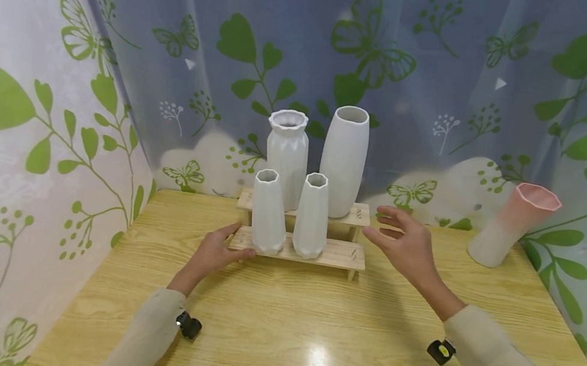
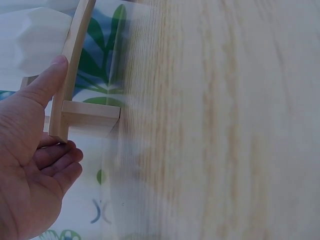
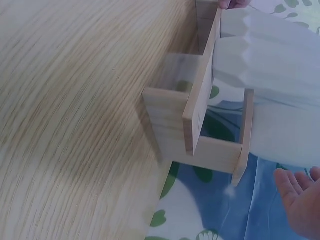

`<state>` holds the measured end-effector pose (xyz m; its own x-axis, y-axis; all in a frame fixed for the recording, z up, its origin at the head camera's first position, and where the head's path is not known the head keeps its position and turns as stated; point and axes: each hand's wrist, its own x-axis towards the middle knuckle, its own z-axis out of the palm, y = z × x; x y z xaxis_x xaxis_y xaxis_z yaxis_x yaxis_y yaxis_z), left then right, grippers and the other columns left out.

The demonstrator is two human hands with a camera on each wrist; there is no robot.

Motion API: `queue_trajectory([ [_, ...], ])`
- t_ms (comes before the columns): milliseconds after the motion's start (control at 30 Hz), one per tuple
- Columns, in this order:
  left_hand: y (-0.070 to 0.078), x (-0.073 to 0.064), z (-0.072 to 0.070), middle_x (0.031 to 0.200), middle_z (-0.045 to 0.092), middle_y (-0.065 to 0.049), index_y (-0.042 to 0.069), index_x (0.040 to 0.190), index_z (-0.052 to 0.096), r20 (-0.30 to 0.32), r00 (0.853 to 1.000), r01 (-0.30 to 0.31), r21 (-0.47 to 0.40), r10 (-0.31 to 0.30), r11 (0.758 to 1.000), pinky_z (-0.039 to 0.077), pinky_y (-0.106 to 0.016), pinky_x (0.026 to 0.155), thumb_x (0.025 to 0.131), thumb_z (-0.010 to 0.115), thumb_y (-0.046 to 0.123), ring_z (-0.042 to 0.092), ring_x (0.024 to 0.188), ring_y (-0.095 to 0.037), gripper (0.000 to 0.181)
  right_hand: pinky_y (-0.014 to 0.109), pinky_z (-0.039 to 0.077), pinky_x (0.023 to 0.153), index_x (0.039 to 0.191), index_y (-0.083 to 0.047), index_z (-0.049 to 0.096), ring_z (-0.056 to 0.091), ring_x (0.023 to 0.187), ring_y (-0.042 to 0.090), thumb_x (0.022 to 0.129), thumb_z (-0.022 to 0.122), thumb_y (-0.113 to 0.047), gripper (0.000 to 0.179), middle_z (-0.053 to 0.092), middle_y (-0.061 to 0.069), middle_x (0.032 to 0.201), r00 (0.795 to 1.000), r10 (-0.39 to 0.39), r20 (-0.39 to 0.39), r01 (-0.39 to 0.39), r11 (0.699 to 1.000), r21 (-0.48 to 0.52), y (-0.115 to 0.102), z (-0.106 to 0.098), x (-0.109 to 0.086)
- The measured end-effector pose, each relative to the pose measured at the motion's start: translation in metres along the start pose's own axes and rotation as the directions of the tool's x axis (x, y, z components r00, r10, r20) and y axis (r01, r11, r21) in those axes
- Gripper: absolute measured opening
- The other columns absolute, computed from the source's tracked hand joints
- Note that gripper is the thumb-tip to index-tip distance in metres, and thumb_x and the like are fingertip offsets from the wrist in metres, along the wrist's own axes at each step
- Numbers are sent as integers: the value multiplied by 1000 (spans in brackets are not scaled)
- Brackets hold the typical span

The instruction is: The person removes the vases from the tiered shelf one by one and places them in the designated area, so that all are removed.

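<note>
A two-tier wooden stand point(image 1: 336, 254) bears white vases. On its upper tier are a ruffle-rimmed vase point(image 1: 286, 158) and a taller smooth vase point(image 1: 343, 164); two slim faceted vases, a left one point(image 1: 268, 213) and a right one point(image 1: 312, 216), stand on the lower tier. My left hand point(image 1: 215, 251) grips the left end of the lower board, thumb on the board point(image 2: 75, 65) and fingers curled at its end in the left wrist view. To the right of the stand, my right hand point(image 1: 406, 244) hovers with fingers apart, holding nothing; the right wrist view shows its fingertips point(image 3: 285, 185) near the tall vase.
A pink-and-white vase point(image 1: 511, 226) leans at the right back of the wood-grain table point(image 1: 266, 325). Patterned curtains point(image 1: 417, 100) hang close behind and along both sides. A small dark device sits on each wrist.
</note>
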<state>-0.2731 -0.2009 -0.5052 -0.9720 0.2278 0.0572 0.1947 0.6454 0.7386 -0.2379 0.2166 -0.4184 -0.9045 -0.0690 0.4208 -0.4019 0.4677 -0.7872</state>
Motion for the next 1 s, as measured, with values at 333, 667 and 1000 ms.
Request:
queue_trajectory([
  [333,0,1,1,157,41,-25,-2,156,38,-8,1000,-13,4,13,1000,40,-60,112,82,82,55,40,144,-45,103,37,58,92,135,-8,65,67,118,32,89,83,-26,52,66,13,133,999,-11,44,9,998,59,-7,19,2],
  [667,0,-1,1,158,40,-23,0,157,37,-3,1000,3,-9,-4,1000,40,-60,111,82,82,54,39,144,-45,103,49,56,95,134,-2,64,65,119,39,86,86,-23,57,65,18,133,997,-35,67,24,987,158,-13,40,7],
  [1000,0,-1,0,157,40,-24,-1,157,37,-6,1000,-2,-9,2,1000,40,-60,112,83,82,54,39,144,-45,102,43,59,92,133,-7,66,69,114,33,84,88,-26,57,69,13,128,998,-15,68,5,990,140,-20,61,10],
])
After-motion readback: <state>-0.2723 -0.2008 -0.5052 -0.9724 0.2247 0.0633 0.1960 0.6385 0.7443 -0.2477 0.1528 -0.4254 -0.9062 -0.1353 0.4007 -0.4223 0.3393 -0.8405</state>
